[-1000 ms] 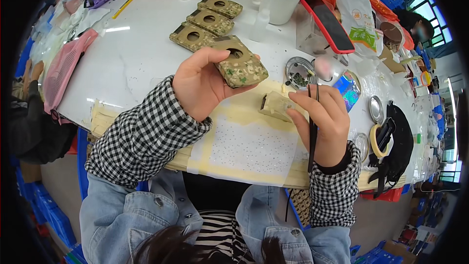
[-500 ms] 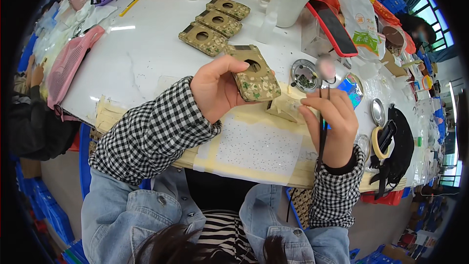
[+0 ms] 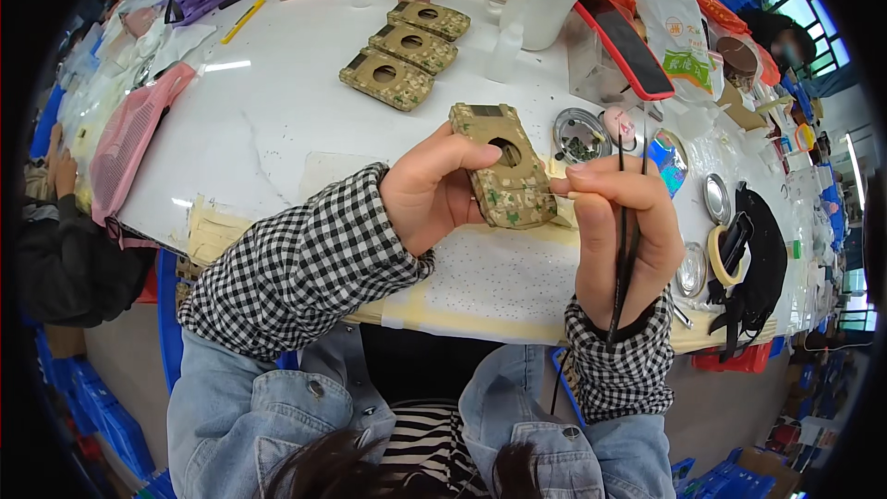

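Note:
My left hand [image 3: 432, 183] grips a camouflage model tank hull [image 3: 523, 187], tilted up above the table, thumb beside its round hole. My right hand [image 3: 651, 226] has black tweezers [image 3: 623, 263] tucked across its palm, tips pointing away from me. Its thumb and forefinger are pinched around something thin and pale, too small to name, against the hull's right edge. Past my left hand, three similar tank hulls [image 3: 393, 91] lie in a slanting row. Beyond my right hand is a round clear dish [image 3: 580, 137] with small dark green pieces.
White paper [image 3: 462, 277] with many tiny specks lies taped at the near table edge. A white mug [image 3: 545, 0], a red-cased phone [image 3: 625, 48] and a pink mesh basket [image 3: 139, 143] surround the work area. Masking tape [image 3: 719, 254] and a black bag [image 3: 762, 259] lie at right.
My left hand has brought the tank hull right and nearer to me. My right fingers, formerly apart from it, now meet its right edge. The tweezers remain in my right hand.

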Motion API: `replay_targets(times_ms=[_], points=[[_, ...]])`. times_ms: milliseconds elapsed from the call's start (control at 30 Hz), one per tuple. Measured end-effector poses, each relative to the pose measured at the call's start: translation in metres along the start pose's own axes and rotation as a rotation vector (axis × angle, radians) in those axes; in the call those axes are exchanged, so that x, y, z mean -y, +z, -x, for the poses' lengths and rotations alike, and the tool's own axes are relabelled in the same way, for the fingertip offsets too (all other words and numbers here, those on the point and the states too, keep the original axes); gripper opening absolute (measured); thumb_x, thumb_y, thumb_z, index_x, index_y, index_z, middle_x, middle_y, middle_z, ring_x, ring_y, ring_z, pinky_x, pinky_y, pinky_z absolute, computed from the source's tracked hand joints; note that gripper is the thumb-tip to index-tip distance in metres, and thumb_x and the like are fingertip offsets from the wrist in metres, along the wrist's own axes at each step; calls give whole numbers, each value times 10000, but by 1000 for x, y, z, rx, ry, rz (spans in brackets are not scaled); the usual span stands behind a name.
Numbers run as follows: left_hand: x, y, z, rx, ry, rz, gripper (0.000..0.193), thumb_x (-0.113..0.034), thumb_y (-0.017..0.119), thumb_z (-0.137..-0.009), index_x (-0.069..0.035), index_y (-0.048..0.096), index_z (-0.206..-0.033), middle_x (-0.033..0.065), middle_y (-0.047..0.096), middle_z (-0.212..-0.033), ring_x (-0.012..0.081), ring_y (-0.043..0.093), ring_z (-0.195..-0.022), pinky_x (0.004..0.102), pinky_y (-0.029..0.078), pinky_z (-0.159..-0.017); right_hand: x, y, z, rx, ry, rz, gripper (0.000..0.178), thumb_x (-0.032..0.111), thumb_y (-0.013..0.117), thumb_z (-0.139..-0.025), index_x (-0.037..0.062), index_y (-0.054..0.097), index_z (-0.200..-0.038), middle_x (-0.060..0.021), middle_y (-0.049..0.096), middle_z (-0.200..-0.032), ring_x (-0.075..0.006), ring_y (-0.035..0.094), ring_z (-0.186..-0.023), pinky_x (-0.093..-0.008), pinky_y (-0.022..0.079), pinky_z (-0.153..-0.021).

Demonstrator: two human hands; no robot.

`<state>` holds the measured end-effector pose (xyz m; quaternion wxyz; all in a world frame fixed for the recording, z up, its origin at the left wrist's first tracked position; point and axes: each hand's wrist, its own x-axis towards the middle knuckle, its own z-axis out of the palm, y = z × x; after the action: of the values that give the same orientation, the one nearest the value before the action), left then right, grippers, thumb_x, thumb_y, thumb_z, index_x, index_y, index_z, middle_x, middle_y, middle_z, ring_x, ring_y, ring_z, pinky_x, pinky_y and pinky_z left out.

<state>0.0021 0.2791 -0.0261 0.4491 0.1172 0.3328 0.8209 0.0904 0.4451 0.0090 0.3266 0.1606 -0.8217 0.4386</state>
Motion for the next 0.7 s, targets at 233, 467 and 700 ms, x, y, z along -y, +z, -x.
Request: replay_targets(times_ms=[233,467,700], points=[[-2,8,3,-19,-19,-32,530,-211,467,-878,-60,318,-1365,126,512,-1249,223,518,-1136,403,406,-973,-5,5,5,-31,58,-61,116,-9,642,-800,10,576,-893,-107,642,-851,-206,569,-734,-295,419,-665],[-2,7,2,-12,-14,-43,535,-217,474,-876,-60,319,-1364,115,518,-1230,213,525,-1118,398,412,-965,-6,6,4,-4,33,-27,130,-9,652,-791,14,575,-894,-107,643,-837,-201,556,-713,-289,422,-651],[-1,8,3,-16,-19,-36,527,-209,471,-878,-61,323,-1362,110,520,-1227,210,527,-1115,399,415,-962,-5,5,5,-1,50,-11,130,-3,658,-790,17,578,-891,-109,644,-838,-200,548,-703,-291,426,-660]])
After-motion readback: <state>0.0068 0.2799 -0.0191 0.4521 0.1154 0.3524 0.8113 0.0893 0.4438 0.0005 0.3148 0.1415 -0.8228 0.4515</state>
